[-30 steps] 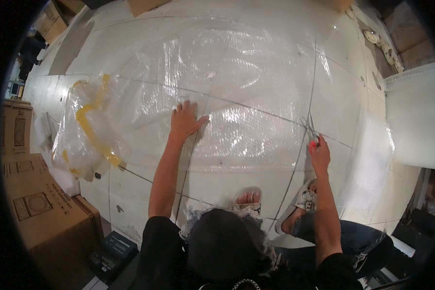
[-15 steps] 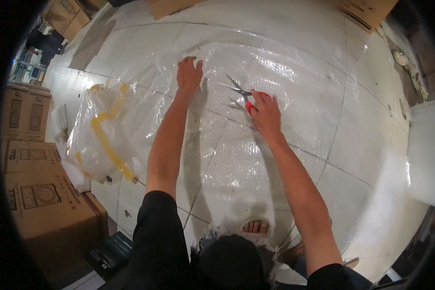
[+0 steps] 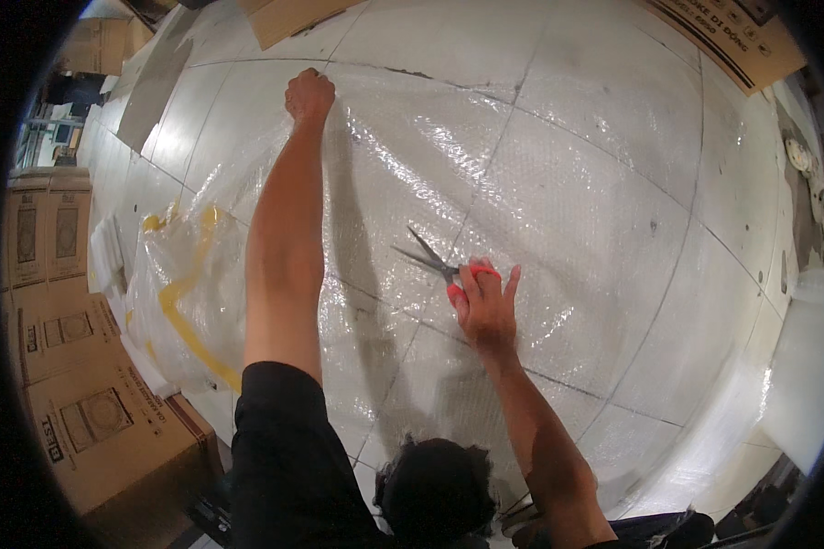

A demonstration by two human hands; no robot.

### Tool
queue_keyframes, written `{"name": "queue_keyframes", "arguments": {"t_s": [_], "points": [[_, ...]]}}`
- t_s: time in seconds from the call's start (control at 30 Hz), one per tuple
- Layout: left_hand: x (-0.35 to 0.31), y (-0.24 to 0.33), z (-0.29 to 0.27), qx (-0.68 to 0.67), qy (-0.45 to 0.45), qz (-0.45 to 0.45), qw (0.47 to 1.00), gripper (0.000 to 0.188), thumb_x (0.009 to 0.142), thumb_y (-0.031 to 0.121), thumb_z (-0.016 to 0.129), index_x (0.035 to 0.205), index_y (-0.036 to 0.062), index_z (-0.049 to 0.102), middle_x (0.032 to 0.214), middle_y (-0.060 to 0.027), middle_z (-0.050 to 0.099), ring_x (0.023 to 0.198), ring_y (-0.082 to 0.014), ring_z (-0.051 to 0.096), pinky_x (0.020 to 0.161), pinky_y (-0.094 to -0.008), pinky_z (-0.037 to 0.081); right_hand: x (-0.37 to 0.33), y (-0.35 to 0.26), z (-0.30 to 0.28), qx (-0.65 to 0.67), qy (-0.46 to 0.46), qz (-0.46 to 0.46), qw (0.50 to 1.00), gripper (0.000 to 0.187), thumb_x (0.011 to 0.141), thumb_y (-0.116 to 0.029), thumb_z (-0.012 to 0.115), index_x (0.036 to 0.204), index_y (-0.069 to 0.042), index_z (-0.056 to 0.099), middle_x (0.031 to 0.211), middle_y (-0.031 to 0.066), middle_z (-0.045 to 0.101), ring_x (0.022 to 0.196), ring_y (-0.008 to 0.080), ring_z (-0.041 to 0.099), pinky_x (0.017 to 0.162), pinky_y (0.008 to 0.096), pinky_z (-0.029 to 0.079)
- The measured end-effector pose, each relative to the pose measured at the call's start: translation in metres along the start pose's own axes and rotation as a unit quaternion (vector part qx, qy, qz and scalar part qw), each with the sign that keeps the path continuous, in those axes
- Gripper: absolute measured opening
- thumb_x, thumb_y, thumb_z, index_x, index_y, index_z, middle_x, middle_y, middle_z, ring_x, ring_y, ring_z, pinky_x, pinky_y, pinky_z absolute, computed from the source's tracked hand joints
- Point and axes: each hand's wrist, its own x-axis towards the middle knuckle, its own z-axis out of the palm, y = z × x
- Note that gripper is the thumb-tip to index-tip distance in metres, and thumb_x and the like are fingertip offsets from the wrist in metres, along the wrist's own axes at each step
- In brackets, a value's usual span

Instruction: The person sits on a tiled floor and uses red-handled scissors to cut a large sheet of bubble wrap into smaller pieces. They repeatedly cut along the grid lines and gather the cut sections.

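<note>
A wide clear sheet of bubble wrap point(image 3: 558, 210) lies spread over the floor tiles, with shiny creases fanning out from its far left side. There, my left hand point(image 3: 310, 95) is closed on the sheet's far edge, arm stretched out; the fingertips are partly hidden. My right hand point(image 3: 487, 306) holds scissors point(image 3: 447, 272) by their red handles, low over the middle of the wrap. The blades are apart and point to the far left. A crumpled clear plastic bundle with yellow tape point(image 3: 188, 316) sits left of my left forearm.
Printed cardboard boxes point(image 3: 110, 430) are stacked along the left side. More cardboard lies at the far edge point(image 3: 293, 18) and in the far right corner point(image 3: 728, 41). A large pale roll of wrap point(image 3: 801, 366) stands at the right. White foam pieces point(image 3: 108, 252) rest beside the boxes.
My left hand has moved farther away and to the left, closing on the wrap's edge. My right hand, with the scissors, has come nearer. The far part of the wrap has shifted.
</note>
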Motion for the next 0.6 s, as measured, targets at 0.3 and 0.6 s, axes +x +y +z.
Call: {"name": "queue_keyframes", "arguments": {"t_s": [0.3,0.6], "points": [[-0.08,0.095,0.07,-0.125,-0.012,0.296,0.947,0.059,0.087,0.041,0.061,0.136,0.0114,0.044,0.138,-0.0157,0.046,0.131,-0.0356,0.039,0.109,-0.0483,0.029,0.003,0.009,0.006,0.027,0.007,0.013,1.0,0.055,0.079,-0.017,0.072,0.127,-0.015,0.044,0.127,0.0093,0.054,0.128,0.0274,0.047,0.106,0.0704,0.018],[-0.105,0.055,0.02,-0.177,0.005,0.344,0.922,0.062,0.09,0.042,0.057,0.14,0.0073,0.042,0.149,-0.0183,0.033,0.139,-0.0348,0.028,0.113,-0.0459,0.024,0.003,-0.017,0.007,0.011,0.001,0.004,1.0,0.054,0.079,-0.022,0.071,0.127,-0.015,0.048,0.118,0.0062,0.055,0.123,0.0254,0.05,0.106,0.0676,0.024]]}}
